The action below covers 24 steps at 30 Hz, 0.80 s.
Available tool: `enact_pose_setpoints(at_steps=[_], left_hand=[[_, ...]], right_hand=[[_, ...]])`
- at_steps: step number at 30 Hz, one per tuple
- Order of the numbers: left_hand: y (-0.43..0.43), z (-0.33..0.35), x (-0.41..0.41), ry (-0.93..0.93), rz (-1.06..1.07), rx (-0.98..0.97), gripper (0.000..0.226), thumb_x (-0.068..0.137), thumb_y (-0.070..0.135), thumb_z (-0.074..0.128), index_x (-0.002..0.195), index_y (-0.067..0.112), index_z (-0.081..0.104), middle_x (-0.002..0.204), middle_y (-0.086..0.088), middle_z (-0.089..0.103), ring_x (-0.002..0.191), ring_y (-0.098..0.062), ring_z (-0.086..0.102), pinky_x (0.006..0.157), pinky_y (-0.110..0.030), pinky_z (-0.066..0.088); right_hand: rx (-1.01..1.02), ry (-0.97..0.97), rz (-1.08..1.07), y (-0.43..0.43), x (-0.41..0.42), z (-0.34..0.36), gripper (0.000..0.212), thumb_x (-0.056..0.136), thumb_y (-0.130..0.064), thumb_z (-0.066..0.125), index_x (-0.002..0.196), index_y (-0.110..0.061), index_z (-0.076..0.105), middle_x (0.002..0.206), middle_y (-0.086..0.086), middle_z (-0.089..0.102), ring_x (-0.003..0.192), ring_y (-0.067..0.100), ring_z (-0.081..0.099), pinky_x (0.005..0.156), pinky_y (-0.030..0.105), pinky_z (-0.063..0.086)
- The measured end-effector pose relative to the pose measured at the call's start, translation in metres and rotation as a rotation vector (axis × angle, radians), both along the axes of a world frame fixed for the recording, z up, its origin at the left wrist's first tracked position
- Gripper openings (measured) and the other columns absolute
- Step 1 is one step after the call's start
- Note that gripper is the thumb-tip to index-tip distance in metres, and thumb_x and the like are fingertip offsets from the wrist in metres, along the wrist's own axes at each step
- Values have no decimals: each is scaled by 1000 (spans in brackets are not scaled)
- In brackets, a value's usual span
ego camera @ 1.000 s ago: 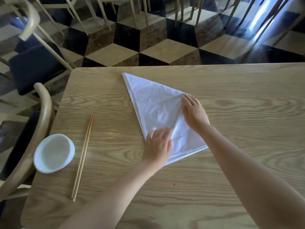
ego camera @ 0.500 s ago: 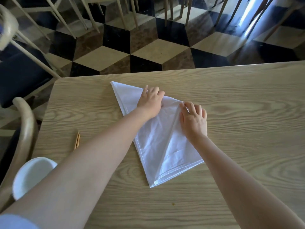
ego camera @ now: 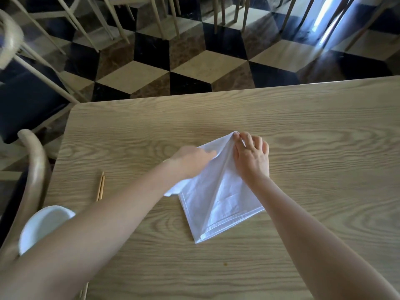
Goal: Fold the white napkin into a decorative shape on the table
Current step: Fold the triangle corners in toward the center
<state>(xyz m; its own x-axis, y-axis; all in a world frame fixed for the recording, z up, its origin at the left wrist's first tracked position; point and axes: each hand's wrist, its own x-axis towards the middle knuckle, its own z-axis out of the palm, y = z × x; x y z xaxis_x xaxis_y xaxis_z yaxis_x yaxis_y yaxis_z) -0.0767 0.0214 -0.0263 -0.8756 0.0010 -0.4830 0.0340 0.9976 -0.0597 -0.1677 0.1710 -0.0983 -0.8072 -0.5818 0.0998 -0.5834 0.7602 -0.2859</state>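
The white napkin (ego camera: 225, 202) lies folded into a narrow kite shape on the wooden table (ego camera: 324, 126), its pointed end toward me. My left hand (ego camera: 192, 161) has hold of the left flap and carries it over the middle crease; a loose bit of cloth bulges out under that wrist. On the napkin's right half rests my right hand (ego camera: 252, 161), pressing down, with its fingertips pinning the far tip. Both forearms cover part of the cloth.
A white bowl (ego camera: 43, 224) sits at the table's near left corner, half behind my left arm. Wooden chopsticks (ego camera: 100, 187) lie beside it. A curved wooden chair back (ego camera: 32, 169) stands against the left edge. More chairs stand on the chequered floor beyond.
My left hand went from the napkin's near end up to its far left corner, then drew that flap rightward over the crease. The right hand stayed pressing on the right half.
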Motion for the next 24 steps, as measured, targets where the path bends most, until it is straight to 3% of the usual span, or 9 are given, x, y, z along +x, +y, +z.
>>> enact_pose_setpoints(at_steps=[2,4,8,11,13,17,21,24], left_hand=[[15,-9,20,-10,-6,-120,32,87,0,38,117,12,36,88,-9,63,75,-27,64,45,-27,32],[29,-15,39,77,158,-51,45,85,-2,43,127,9,32,91,-11,63,73,-29,65,45,-29,34],[62,-20,77,170,352,49,59,83,0,48,135,16,25,105,-8,51,72,-27,61,46,-30,31],[82,-20,98,236,493,88,62,82,6,48,137,20,23,111,-6,46,88,-24,57,51,-31,36],[89,-19,109,293,564,125,59,80,7,48,134,19,30,110,-6,47,97,-23,52,58,-32,42],[95,-15,132,397,645,127,48,70,7,54,117,15,50,98,-8,52,88,-28,50,67,-40,47],[101,-19,149,532,682,325,41,66,-10,55,104,5,58,95,-15,55,86,-33,53,72,-41,51],[107,-20,154,626,687,398,44,61,-21,54,98,3,59,92,-14,58,83,-33,54,72,-35,48]], right_hand=[[2,3,1,0,0,0,38,95,-24,39,133,-20,43,126,-2,52,111,27,44,100,37,22],[2,2,4,0,-1,-1,39,96,-24,38,134,-20,42,127,-2,52,111,27,43,100,37,21],[3,-23,-2,0,0,2,39,98,-26,34,137,-22,39,129,-3,50,113,26,41,102,36,19],[12,-36,5,1,0,5,39,99,-27,32,138,-23,37,132,-4,48,116,26,39,104,37,20],[8,-38,10,2,0,7,39,99,-27,31,138,-22,37,132,-3,48,116,27,38,104,38,20],[2,-35,7,2,1,9,40,100,-28,30,139,-23,37,132,-3,48,113,28,38,104,39,21],[8,-28,3,1,2,8,40,100,-29,28,139,-23,36,133,-2,48,114,29,38,103,39,21],[-3,-70,22,3,4,13,42,98,-27,34,140,-20,35,137,1,46,116,31,38,105,40,23]])
